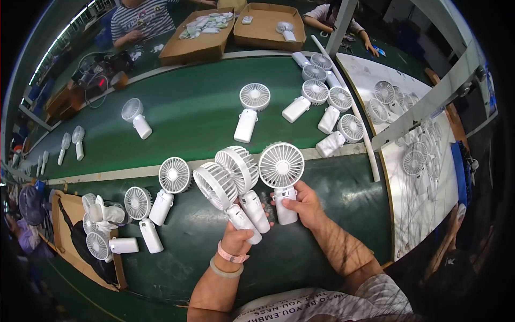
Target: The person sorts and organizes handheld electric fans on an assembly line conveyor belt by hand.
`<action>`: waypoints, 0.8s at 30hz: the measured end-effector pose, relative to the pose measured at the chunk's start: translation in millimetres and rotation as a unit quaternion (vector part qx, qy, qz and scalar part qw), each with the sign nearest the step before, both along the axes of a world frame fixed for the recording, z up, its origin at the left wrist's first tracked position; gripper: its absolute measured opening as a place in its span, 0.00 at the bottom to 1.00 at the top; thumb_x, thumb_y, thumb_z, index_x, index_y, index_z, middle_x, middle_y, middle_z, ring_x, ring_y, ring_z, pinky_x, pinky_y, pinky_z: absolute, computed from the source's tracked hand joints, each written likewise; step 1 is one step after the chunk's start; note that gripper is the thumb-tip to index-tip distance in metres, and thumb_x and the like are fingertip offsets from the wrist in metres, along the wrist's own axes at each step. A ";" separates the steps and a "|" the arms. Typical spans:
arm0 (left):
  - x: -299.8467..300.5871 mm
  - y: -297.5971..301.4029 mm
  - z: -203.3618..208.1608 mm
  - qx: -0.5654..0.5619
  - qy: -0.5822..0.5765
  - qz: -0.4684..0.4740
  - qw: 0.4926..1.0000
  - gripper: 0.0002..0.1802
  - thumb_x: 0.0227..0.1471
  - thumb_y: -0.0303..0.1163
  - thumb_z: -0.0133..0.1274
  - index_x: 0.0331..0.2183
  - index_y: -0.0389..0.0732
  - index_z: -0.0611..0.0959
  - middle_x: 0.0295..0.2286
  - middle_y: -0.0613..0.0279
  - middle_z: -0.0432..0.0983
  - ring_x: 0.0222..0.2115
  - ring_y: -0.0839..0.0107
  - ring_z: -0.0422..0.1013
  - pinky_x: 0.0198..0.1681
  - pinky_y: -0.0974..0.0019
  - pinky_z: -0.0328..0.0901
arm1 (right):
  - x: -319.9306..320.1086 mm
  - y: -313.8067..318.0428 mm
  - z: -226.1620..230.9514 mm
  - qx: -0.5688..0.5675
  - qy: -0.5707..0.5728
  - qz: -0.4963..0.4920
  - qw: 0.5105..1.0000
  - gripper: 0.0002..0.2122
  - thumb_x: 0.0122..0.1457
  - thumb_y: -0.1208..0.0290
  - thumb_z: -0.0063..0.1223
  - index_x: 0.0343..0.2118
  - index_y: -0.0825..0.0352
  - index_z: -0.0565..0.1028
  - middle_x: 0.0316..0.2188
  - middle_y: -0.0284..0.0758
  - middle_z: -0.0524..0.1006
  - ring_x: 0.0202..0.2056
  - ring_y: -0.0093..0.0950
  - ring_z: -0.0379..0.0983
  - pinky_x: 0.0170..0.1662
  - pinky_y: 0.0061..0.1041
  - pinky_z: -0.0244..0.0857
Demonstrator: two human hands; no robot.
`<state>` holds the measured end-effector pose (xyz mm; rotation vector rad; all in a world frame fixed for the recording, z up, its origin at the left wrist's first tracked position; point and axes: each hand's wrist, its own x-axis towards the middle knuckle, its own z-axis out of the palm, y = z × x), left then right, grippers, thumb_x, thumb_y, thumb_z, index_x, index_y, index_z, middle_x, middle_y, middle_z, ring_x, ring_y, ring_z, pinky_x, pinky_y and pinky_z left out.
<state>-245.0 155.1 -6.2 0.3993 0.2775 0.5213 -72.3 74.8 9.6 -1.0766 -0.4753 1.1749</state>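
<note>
Two white handheld fans [244, 219] are gripped together by their handles in my left hand [236, 239], their round cages leaning side by side. My right hand [306, 205] is closed round the handle of another white handheld fan [281, 166], which stands upright with its cage facing me. All three are held over the dark green near worktop [322, 252], and the right-hand fan's cage is close beside the left pair. Left of my left hand, two more fans, a far one [174, 176] and a near one [138, 204], lie on the worktop.
Beyond runs a green conveyor belt [188, 102] with several spaced fans and a cluster at its right by a white rail [370, 155]. At left, a cardboard box [118, 268] borders more fans. Fans also lie on a white board [418, 214]. Co-workers [142, 24] sit across.
</note>
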 end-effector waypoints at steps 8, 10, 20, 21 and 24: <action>1.3 -0.8 7.5 0.003 0.013 -0.006 1.000 0.44 0.29 0.22 0.59 0.51 0.42 0.58 0.43 0.54 0.64 0.43 0.59 0.65 0.42 0.47 0.65 | 2.5 0.1 -2.0 -0.009 -0.005 -0.007 1.000 0.19 0.49 0.80 0.49 0.46 0.70 0.61 0.36 0.37 0.72 0.38 0.25 0.70 0.42 0.24 0.64; 1.6 -1.1 7.5 0.000 0.019 -0.009 1.000 0.44 0.29 0.22 0.59 0.51 0.42 0.58 0.43 0.54 0.64 0.43 0.58 0.65 0.42 0.47 0.65 | 4.6 1.1 -2.8 0.001 0.009 -0.014 1.000 0.20 0.48 0.81 0.49 0.46 0.69 0.62 0.38 0.42 0.72 0.37 0.30 0.72 0.43 0.28 0.65; 0.6 -0.2 1.0 0.022 0.030 -0.008 0.999 0.42 0.30 0.25 0.59 0.50 0.40 0.59 0.43 0.52 0.63 0.42 0.58 0.66 0.38 0.51 0.68 | 4.9 -0.2 -1.6 -0.007 0.009 0.002 1.000 0.19 0.49 0.80 0.49 0.45 0.70 0.61 0.38 0.39 0.72 0.38 0.26 0.70 0.43 0.24 0.64; 2.4 -0.4 -0.1 0.021 0.028 -0.008 0.999 0.41 0.30 0.25 0.59 0.49 0.38 0.60 0.43 0.52 0.63 0.42 0.58 0.66 0.38 0.51 0.68 | 5.3 -1.4 -4.6 -0.013 -0.003 -0.009 1.000 0.20 0.48 0.80 0.50 0.45 0.70 0.61 0.37 0.40 0.72 0.37 0.28 0.71 0.43 0.25 0.65; 2.0 -1.6 2.9 0.058 0.047 -0.016 0.997 0.40 0.30 0.24 0.57 0.49 0.36 0.61 0.43 0.51 0.63 0.42 0.56 0.65 0.40 0.50 0.67 | -1.1 -1.7 -10.8 -0.026 -0.100 -0.037 0.994 0.21 0.47 0.79 0.52 0.46 0.70 0.61 0.38 0.40 0.71 0.38 0.29 0.70 0.43 0.27 0.64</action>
